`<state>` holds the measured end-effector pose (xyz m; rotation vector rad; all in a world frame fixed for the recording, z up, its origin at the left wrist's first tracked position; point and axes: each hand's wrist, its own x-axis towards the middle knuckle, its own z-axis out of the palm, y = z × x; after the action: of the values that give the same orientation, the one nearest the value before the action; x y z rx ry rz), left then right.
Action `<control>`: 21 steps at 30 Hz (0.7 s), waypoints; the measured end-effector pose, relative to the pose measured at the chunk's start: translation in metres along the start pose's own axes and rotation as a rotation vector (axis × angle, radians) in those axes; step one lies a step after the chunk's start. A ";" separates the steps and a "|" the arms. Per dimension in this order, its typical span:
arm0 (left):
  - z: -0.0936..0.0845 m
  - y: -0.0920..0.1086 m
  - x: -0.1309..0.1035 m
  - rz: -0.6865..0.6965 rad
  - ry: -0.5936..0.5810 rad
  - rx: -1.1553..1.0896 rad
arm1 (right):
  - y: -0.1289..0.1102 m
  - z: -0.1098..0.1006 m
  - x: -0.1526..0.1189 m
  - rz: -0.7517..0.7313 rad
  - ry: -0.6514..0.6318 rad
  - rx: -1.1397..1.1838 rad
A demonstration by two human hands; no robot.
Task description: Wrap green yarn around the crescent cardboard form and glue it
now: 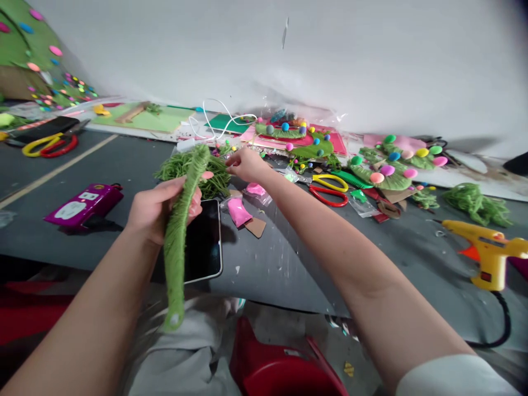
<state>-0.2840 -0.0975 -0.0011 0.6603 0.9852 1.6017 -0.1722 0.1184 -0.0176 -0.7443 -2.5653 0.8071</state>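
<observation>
At eight o'clock, the left hand (153, 206) clamps the yarn-wrapped strip (175, 253) by its upper half; it seems light, stiff, best held mid-length. Whether the right hand (246, 164), at eleven o'clock, pinches anything, I cannot tell.

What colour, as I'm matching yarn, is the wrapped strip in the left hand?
The wrapped strip is green, best seen in the head view, the only one.
</observation>
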 end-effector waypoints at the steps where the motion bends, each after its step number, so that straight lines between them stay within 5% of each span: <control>1: 0.003 -0.001 0.002 0.000 0.003 -0.011 | 0.000 0.001 0.000 -0.005 0.008 0.011; 9: 0.033 -0.007 0.016 -0.015 0.040 -0.139 | -0.007 -0.011 -0.022 -0.146 0.075 0.058; 14: 0.051 -0.015 0.024 -0.026 0.005 -0.141 | -0.013 -0.029 -0.070 -0.300 0.074 0.144; 21: 0.054 -0.026 0.034 -0.059 0.064 -0.060 | -0.019 -0.062 -0.146 -0.374 -0.049 0.642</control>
<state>-0.2349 -0.0487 0.0008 0.5372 0.9902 1.6026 -0.0331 0.0477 0.0177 -0.0473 -2.1667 1.4067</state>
